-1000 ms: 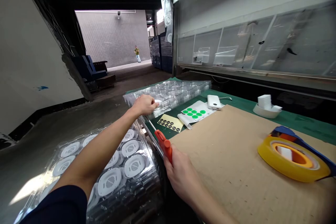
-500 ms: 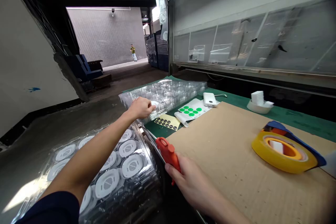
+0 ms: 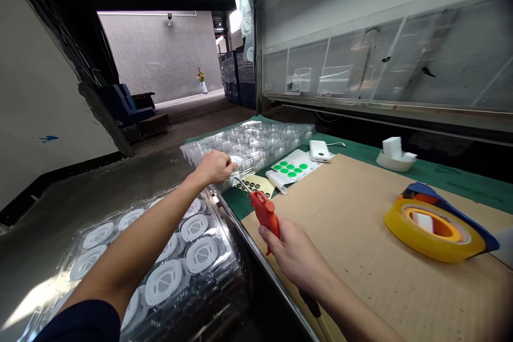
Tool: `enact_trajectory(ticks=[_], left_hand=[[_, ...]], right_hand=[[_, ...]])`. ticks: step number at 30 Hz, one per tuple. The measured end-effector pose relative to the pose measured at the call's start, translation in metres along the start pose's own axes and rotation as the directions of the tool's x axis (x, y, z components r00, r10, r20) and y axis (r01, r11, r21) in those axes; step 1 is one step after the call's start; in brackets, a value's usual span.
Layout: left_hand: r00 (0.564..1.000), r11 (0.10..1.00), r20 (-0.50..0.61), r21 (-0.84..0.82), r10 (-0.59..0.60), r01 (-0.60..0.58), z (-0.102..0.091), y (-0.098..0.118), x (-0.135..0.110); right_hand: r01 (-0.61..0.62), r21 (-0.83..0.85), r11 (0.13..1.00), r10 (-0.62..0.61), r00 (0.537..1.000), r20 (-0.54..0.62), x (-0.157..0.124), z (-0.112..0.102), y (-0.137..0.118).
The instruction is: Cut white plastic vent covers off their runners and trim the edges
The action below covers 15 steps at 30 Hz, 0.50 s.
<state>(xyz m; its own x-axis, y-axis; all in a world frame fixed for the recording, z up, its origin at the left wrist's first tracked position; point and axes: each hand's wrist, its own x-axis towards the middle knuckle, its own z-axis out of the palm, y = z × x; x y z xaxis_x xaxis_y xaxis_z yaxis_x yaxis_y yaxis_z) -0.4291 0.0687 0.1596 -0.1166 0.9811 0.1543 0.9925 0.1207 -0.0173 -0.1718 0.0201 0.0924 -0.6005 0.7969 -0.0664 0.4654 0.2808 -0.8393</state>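
Note:
My right hand (image 3: 294, 248) is wrapped round a red air blow gun (image 3: 265, 215). Its thin, bent metal nozzle (image 3: 242, 184) points up and left, ending close to my left fist. Below that wrist a dark hose end (image 3: 310, 303) shows. My left hand (image 3: 217, 166) is closed over the near corner of a stack of clear plastic trays (image 3: 260, 141); what its fingers pinch is hidden. A white part (image 3: 237, 160) shows right beside the fingertips. Under my left forearm, another clear tray stack holds several white grilled covers (image 3: 194, 227).
A green-topped bench (image 3: 352, 163) carries brown cardboard (image 3: 332, 208), a yellow tape roll in a dispenser (image 3: 435, 230), a white dish of white pieces (image 3: 395, 160), a white power bank (image 3: 319, 150), green round stickers (image 3: 292, 169) and a black-dot sticker sheet (image 3: 260, 181). A person (image 3: 202, 81) stands far off.
My right hand has moved the blow gun up and slightly right, and its nozzle now points at my left hand. My left hand stays nearly still at the tray corner.

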Motion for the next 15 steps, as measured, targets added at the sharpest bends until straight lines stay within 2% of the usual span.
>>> enact_trajectory(ticks=[4, 8, 11, 15], left_hand=[[0.994, 0.994, 0.037, -0.036, 0.107, -0.106, 0.003, -0.007, -0.01], [0.946, 0.945, 0.078, -0.113, 0.316, -0.306, 0.006, -0.026, -0.031], [0.918, 0.91, 0.032, -0.146, 0.396, -0.387, 0.016, -0.041, -0.044], [0.9, 0.889, -0.056, -0.146, 0.431, -0.435, 0.033, -0.052, -0.048]], right_hand=[[-0.016, -0.009, 1.0, 0.015, 1.0, -0.009, 0.002, 0.005, 0.003], [-0.043, -0.018, 0.999, 0.044, 0.999, 0.012, 0.003, 0.007, 0.005], [-0.044, -0.036, 0.998, 0.045, 0.999, 0.025, 0.004, 0.007, 0.003], [-0.044, -0.091, 0.995, 0.048, 0.998, 0.035, 0.005, 0.005, -0.001]])
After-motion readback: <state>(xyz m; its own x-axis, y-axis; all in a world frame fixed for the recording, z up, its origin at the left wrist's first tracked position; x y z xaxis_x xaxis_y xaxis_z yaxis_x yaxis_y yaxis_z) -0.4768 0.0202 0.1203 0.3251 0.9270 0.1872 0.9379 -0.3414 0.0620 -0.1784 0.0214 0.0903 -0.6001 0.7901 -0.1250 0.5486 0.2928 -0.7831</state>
